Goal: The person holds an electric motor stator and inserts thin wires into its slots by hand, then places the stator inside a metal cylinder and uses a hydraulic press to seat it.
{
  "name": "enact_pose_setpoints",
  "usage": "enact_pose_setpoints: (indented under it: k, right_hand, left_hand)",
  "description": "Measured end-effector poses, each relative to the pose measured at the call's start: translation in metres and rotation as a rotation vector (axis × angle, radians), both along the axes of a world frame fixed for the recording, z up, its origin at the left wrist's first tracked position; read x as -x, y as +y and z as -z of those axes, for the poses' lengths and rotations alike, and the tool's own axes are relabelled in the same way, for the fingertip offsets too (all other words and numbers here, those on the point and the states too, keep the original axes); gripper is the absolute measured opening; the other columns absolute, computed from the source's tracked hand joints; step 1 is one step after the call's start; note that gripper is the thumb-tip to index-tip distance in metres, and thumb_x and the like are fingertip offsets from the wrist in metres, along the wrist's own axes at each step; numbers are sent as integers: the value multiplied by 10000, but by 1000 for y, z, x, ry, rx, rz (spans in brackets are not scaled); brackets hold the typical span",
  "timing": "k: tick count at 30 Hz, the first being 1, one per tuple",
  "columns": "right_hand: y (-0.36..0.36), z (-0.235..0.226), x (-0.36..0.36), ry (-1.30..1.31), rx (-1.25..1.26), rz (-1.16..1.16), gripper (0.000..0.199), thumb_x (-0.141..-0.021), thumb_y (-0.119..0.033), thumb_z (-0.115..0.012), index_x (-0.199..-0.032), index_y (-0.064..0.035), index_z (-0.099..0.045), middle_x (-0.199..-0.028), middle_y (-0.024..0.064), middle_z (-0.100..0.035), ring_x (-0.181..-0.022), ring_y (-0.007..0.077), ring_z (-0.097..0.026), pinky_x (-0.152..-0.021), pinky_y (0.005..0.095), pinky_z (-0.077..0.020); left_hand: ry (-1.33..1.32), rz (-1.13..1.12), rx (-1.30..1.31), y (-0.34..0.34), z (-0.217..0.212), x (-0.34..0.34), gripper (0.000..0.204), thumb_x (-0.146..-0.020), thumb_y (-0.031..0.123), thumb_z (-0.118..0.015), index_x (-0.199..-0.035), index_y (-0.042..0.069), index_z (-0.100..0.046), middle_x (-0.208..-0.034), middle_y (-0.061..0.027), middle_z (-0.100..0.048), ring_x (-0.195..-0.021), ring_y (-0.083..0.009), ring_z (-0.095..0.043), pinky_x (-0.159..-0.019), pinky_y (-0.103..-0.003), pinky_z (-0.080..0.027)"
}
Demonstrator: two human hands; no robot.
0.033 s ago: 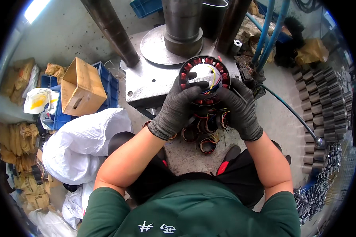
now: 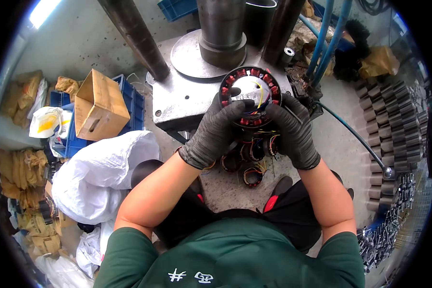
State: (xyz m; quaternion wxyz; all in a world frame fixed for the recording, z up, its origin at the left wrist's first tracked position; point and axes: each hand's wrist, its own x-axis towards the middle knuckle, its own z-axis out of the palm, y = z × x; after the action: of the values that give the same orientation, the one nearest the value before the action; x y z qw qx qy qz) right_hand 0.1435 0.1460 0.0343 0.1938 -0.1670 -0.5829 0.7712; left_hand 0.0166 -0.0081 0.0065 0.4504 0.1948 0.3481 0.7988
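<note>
Both gloved hands held a round stator point(image 2: 251, 96) above the edge of a grey steel press table point(image 2: 177, 103). The stator was a flat black ring with red-taped copper windings around its rim and a shiny metal hub in the middle, crossed by a thin yellow wire. Its open face pointed up toward the camera, its axis roughly vertical, so no long side showed. The left hand point(image 2: 216, 132), in a dark knit glove, wrapped the ring's lower left rim, fingers curled over the top edge and pressing on it. The right hand point(image 2: 293, 129), gloved the same, closed on the lower right rim; the stator sat between the two palms, just past the fingertips. Below the hands, more wound coils point(image 2: 252, 161) lay on the concrete floor, possibly loose stators, though the hands hid much of them. A thick steel cylinder point(image 2: 222, 29) stood on the table behind the stator. A cardboard box point(image 2: 100, 105) rested on blue crates to the left, beside a crumpled white bag point(image 2: 98, 175). Stacked dark gear rings point(image 2: 393, 125) lined the right side.
</note>
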Motion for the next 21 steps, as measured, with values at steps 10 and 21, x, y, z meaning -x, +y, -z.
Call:
enact_pose_setpoints:
  k: [10,21]
  right_hand:
    - [30,12,-1,-73,69,-109,436,-861,-272,-780,-1152,40,-693,-966,83,-737,-826,152,-713,-757,287,-594]
    - [37,3,-4,-40,-128,2,524,-953,-360,-708,-1312,13,-624,-1129,129,-710,-938,218,-709,-848,368,-582]
  left_hand:
    - [245,18,280,-3,-3,19,781,-955,541,-652,-1456,-19,-439,-1284,-178,-629,-1160,-243,-663,-961,-369,-597]
    - [111,-69,261,-5,-9,8,488,-895,52,-626,-1350,14,-452,-1207,-130,-637,-1020,-228,-685,-816,-364,-638]
